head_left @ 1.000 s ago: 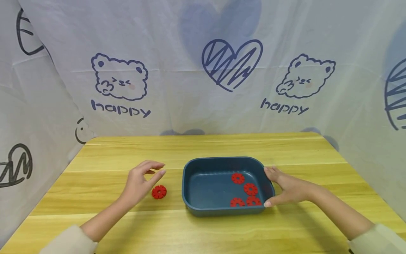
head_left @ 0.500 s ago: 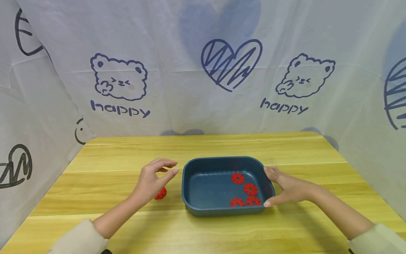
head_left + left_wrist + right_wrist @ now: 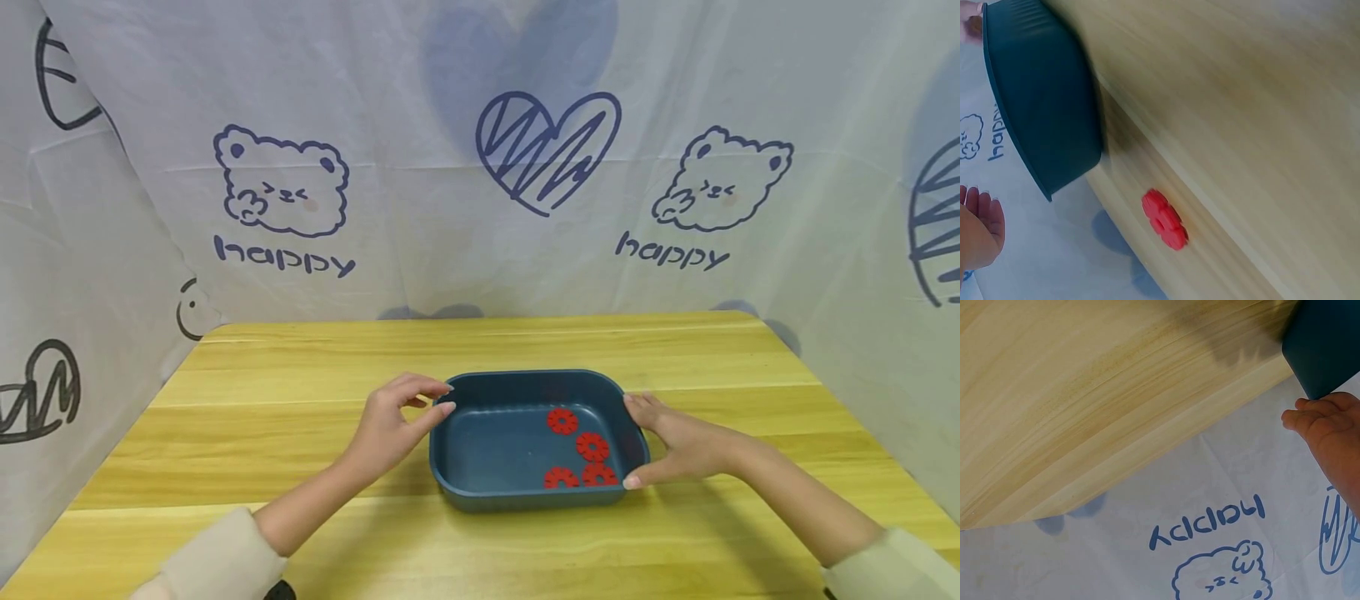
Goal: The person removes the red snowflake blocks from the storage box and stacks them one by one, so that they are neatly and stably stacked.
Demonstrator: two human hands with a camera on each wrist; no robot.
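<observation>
A dark blue rectangular bin point(image 3: 495, 454) stands on the table. Several red notched snowflake discs point(image 3: 592, 447) lie in its right half. My left hand point(image 3: 393, 425) is at the bin's left end, thumb and fingers bent with a gap between them. Its fingertips overlap the rim in the head view, but contact is unclear. My right hand point(image 3: 682, 442) rests against the bin's right end, thumb near the front corner and fingers near the back one. Another red disc point(image 3: 1165, 219) lies on the table in the left wrist view; in the head view my left arm hides it.
The wooden table point(image 3: 300, 358) reaches back to a white cloth point(image 3: 420, 217) printed with hearts, bears and lettering. More cloth hangs at both sides. Light sleeves point(image 3: 217, 558) cover my forearms.
My left hand has moved right, from beside the loose red disc to the bin's left rim, and its arm now covers that disc. My right hand and the bin have stayed in place.
</observation>
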